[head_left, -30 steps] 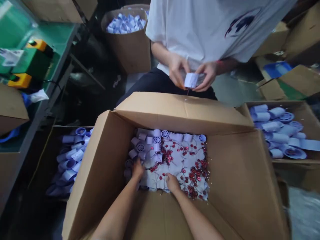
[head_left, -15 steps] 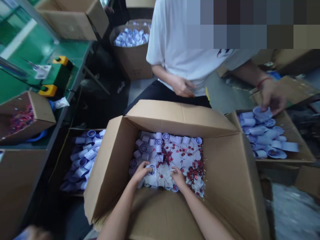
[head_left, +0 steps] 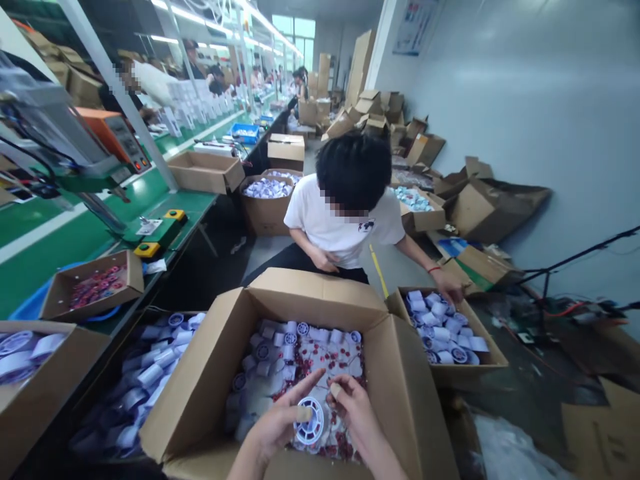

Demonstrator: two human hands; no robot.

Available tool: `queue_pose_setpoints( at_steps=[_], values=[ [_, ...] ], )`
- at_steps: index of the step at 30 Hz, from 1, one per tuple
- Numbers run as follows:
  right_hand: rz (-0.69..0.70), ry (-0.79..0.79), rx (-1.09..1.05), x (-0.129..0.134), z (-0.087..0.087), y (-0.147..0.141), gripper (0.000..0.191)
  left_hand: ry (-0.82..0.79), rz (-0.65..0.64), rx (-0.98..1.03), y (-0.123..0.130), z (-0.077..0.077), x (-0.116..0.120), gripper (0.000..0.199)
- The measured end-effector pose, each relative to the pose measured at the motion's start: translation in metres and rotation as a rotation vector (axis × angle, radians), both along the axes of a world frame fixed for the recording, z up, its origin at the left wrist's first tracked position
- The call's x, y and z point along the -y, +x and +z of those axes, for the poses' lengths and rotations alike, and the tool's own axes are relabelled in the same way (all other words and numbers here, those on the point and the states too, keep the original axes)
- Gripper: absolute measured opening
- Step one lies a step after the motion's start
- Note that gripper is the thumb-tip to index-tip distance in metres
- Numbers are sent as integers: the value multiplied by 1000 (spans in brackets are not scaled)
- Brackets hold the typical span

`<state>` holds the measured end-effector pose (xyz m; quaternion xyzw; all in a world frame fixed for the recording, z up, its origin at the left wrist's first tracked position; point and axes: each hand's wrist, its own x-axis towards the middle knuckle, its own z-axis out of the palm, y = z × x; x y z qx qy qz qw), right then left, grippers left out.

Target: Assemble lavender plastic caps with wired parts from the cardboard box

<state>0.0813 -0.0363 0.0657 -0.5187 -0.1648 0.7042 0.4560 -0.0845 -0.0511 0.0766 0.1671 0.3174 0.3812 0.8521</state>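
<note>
My left hand [head_left: 280, 427] grips a pale plastic spool [head_left: 309, 421], its round spoked end facing me and the thumb pressed against it. Close by on the right, my right hand [head_left: 351, 408] has its fingertips pinched together; whatever they hold is too small to make out. Both hands are over a large open cardboard box [head_left: 420, 393]. Inside lie several more pale spools [head_left: 290, 339] in rows along the back and left. Red beads on thin wires [head_left: 340, 360] are scattered over a whitish layer on the right.
Opposite sits a person in a white shirt [head_left: 345, 233], one hand over a box of spools [head_left: 480, 357] at right. Another heap of spools [head_left: 150, 377] lies at left. A green workbench [head_left: 195, 203] bears a box of red parts [head_left: 95, 287].
My view has tilted up, showing more of the room. Both hands have come nearer to me and closer together, the left lifting the spool. The person opposite has lowered a spool into the right-hand box.
</note>
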Motion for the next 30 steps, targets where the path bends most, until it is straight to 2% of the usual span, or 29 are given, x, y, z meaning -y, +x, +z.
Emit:
queue_pose_setpoints(
  at_steps=[3,6,13,16,20,24,27,30],
  values=[
    [58,48,17,8,19,15,41,35,48,3,6,28,0,66],
    [132,160,132,12,35,32,39,62,73,14,13,52,4,65],
    [328,604,591,18,69,66,21,30,162,51,33,84,2,51],
    [306,706,729,20,79,77,21,-39,121,-24,38,98,1,42],
    [173,681,784,21,92,96,23,-20,57,-36,45,116,7,32],
    [-1,597,697,27,104,115,36,-69,148,171,57,117,9,20],
    [-89,549,581,36,112,124,42,-52,187,372,67,107,7,25],
    [-109,512,461,48,125,124,41,14,228,441,77,95,7,16]
  ],
)
